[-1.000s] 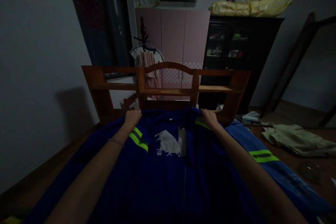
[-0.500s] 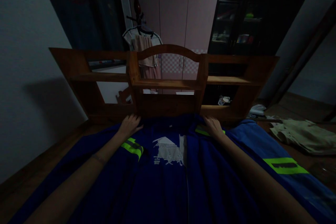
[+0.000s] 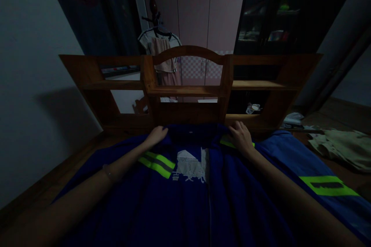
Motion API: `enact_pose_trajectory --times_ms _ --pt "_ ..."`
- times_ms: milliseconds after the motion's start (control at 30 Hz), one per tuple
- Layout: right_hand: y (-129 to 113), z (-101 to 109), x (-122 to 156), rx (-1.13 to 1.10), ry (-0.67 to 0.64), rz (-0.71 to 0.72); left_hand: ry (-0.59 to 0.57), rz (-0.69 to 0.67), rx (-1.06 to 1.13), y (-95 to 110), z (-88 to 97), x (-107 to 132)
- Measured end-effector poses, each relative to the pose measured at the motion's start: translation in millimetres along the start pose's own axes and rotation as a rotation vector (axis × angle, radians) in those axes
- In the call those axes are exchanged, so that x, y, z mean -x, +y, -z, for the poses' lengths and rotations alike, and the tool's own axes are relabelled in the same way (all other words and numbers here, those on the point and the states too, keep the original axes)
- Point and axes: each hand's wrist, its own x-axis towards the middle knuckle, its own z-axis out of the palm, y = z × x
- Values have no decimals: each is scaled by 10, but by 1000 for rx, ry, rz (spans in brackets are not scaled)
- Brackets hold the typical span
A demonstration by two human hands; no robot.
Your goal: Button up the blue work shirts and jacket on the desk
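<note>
A dark blue work jacket (image 3: pixel 185 208) lies spread in front of me, its front partly open. White print shows on the cloth inside, and yellow-green reflective strips cross both chest sides. With fingers closed, my left hand (image 3: pixel 157 135) pinches the left front panel beside the collar (image 3: pixel 191 126). My right hand (image 3: pixel 242 137) is at the jacket's right shoulder, fingers curled on the fabric above the right reflective strip (image 3: pixel 227 142). Its fingertips are partly hidden.
Behind the jacket stands a wooden headboard (image 3: pixel 185 92) with shelf openings. A second blue garment (image 3: pixel 285 150) with a reflective strip lies at right, and a pale green cloth (image 3: pixel 342 146) is beyond it. A wall (image 3: pixel 37 96) rises at left.
My left hand has moved right and closed on the jacket, drawing the left panel and its strip toward the middle. My right hand has stayed at the right shoulder. The view has shifted slightly.
</note>
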Motion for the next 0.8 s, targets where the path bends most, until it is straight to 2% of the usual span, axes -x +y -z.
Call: enact_pose_trajectory --times_ms 100,167,233,333,433,500,567,633,733,800 --pt "-39 87 -73 -14 -55 -133 61 17 287 399 22 -329" --pt "-93 133 -172 -42 -137 -259 118 3 440 631 -65 -497" --pt "-159 171 -269 -65 -176 -364 147 -24 529 772 -218 -580" --pt "-242 225 -289 -200 -154 -399 102 -74 562 779 -466 -516" --pt "-280 329 -54 -496 -184 -235 52 -111 500 623 -571 -296" --pt "-300 457 233 -617 -178 -106 55 -142 442 499 -516 -101" --pt "-343 633 563 -627 -126 -52 72 -201 298 397 -397 138" --pt "-428 826 870 -609 -113 -61 58 -274 -49 331 -285 432" --pt "-656 1071 1192 -593 -230 -94 -96 -301 -682 298 -251 949" --pt "-859 1190 1320 -565 -329 -112 -224 -268 -884 300 -315 1283"
